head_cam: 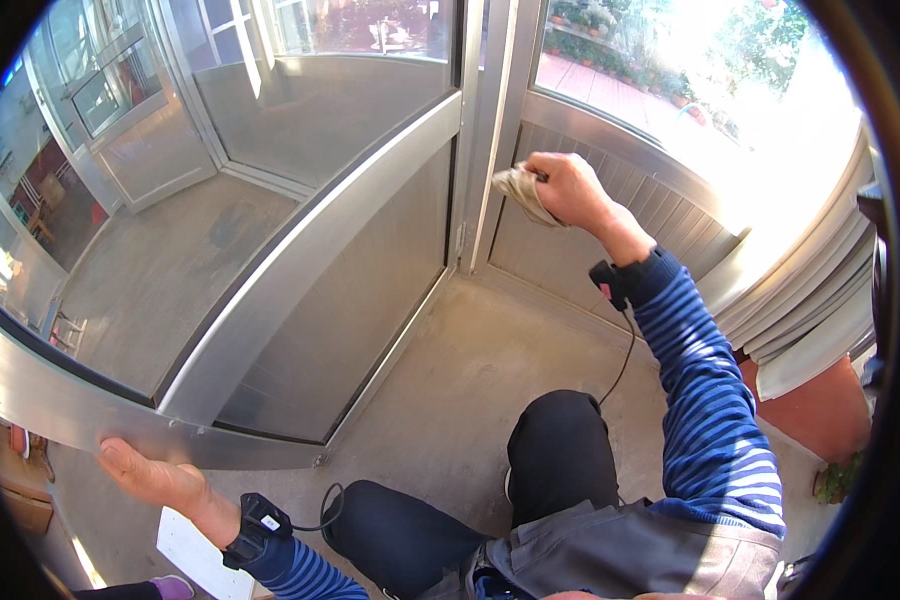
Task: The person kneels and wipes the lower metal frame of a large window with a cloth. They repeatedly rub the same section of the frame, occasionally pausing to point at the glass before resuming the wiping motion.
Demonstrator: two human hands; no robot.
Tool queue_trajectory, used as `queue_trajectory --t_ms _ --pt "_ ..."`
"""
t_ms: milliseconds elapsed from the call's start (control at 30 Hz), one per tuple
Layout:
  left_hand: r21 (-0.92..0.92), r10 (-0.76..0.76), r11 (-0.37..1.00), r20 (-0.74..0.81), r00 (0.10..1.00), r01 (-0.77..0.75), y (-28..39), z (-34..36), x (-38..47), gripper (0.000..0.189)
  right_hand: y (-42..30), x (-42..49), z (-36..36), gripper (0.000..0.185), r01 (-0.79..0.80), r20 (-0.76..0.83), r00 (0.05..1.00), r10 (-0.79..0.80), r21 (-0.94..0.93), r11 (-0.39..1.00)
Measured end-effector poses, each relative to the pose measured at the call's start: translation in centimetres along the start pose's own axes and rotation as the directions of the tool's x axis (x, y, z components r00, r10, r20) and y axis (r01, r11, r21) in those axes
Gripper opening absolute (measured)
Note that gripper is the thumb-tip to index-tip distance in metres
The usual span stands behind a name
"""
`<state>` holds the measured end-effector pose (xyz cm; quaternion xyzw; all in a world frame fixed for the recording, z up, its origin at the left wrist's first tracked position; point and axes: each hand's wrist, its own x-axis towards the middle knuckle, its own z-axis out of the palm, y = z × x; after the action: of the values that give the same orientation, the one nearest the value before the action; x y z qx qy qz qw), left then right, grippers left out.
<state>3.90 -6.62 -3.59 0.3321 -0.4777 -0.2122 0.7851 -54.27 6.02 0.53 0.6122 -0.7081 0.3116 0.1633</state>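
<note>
My right hand grips a crumpled beige cloth and a small dark piece that shows at its fingers. It is in front of the ribbed lower panel, just right of the metal door post; whether the cloth touches the post cannot be told. A glazed metal door stands ajar at an angle before me. My left hand is at the door's near edge, its thumb against the metal and its other fingers mostly hidden.
A grey floor lies between door and wall panel. Grey curtains hang at the right above a reddish-brown object. A white board is below my left wrist, near another person's purple shoe. Thin cables run from both wrist devices.
</note>
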Motion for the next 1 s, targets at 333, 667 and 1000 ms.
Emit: queue_trajectory --t_ms 333,667,1000 --pt "-0.053 -0.055 0.997 -0.036 0.998 0.053 1.5 1.6 -0.4 0.067 0.9 9.2 10.7 0.039 -0.392 -0.203 0.753 0.625 0.624 0.676" --pt "0.028 0.039 0.999 -0.052 0.998 -0.038 1.9 2.6 -0.7 0.066 -14.9 3.9 15.0 0.017 -0.094 -0.457 0.798 0.393 0.550 0.830" --pt "0.050 0.011 0.999 -0.043 0.999 -0.009 2.3 3.2 -0.7 0.074 -34.6 -5.1 14.5 0.021 0.498 -0.482 0.836 -0.262 0.466 0.731"
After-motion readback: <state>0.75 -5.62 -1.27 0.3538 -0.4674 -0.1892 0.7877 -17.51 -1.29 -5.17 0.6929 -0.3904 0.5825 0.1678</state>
